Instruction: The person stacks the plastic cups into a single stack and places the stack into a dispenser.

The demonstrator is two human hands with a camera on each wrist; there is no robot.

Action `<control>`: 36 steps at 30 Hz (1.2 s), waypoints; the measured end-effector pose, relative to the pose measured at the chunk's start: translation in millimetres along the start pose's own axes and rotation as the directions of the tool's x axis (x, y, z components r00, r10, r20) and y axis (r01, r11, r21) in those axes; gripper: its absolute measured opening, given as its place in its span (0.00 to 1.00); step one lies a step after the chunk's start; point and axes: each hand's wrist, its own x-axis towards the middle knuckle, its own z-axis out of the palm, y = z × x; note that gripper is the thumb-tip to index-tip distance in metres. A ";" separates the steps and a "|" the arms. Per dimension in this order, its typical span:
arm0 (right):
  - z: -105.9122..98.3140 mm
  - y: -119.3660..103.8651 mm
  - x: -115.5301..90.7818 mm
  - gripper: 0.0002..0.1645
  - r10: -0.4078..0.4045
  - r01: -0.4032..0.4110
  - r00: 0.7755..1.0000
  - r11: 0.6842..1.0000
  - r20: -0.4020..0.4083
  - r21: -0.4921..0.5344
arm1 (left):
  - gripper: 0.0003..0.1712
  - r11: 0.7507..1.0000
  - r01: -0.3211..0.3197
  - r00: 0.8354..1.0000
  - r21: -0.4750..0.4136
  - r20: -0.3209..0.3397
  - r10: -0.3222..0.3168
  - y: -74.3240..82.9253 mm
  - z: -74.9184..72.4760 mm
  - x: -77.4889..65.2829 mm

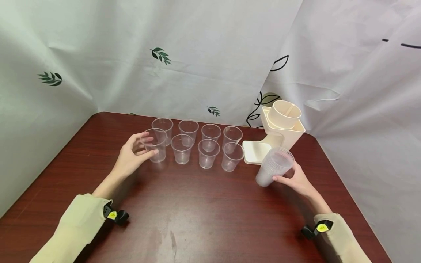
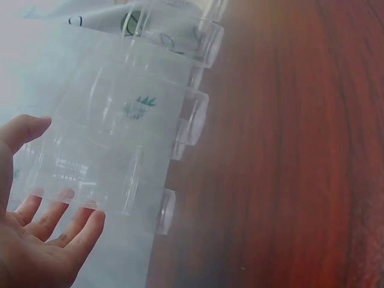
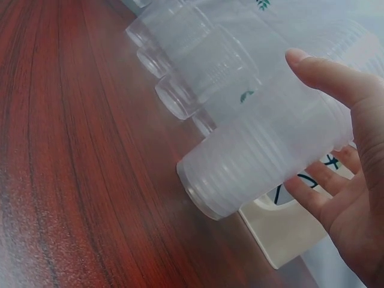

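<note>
Left hand [image 1: 131, 156], half-curled, grips a cup [image 1: 159, 149] at ten o'clock, presumably steadying it; right hand [image 1: 300, 181], likewise half-curled, holds a cup stack [image 1: 272, 167] tipped toward one o'clock.

L sleeve [image 1: 74, 223] pale cream-yel., a bit wrinkled, w/ blk cam unit [image 1: 122, 217] at its end, sm. yel. sticker [image 1: 112, 215] w/ dark marking; R sleeve [image 1: 343, 237] same color, w/ matching blk unit [image 1: 308, 232] & yel. tag [image 1: 322, 228]. L hand [image 1: 133, 153] & R hand [image 1: 297, 179] bare.
</note>
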 end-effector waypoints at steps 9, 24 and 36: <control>-0.2 0.1 1.1 0.49 -0.013 0.013 1.000 1.000 0.019 0.003 | 0.35 0.999 -0.028 1.000 -0.027 -0.006 0.028 15.9 -0.4 1.1; -0.8 -1.5 1.4 0.47 -0.002 0.002 1.000 1.000 0.019 0.000 | 0.35 0.998 -0.066 0.997 -0.022 0.025 0.066 37.7 6.0 4.7; -1.0 1.8 2.9 0.50 -0.024 0.024 0.999 1.000 0.032 0.000 | 0.35 0.995 -0.097 0.994 0.006 0.048 0.097 52.1 15.2 10.3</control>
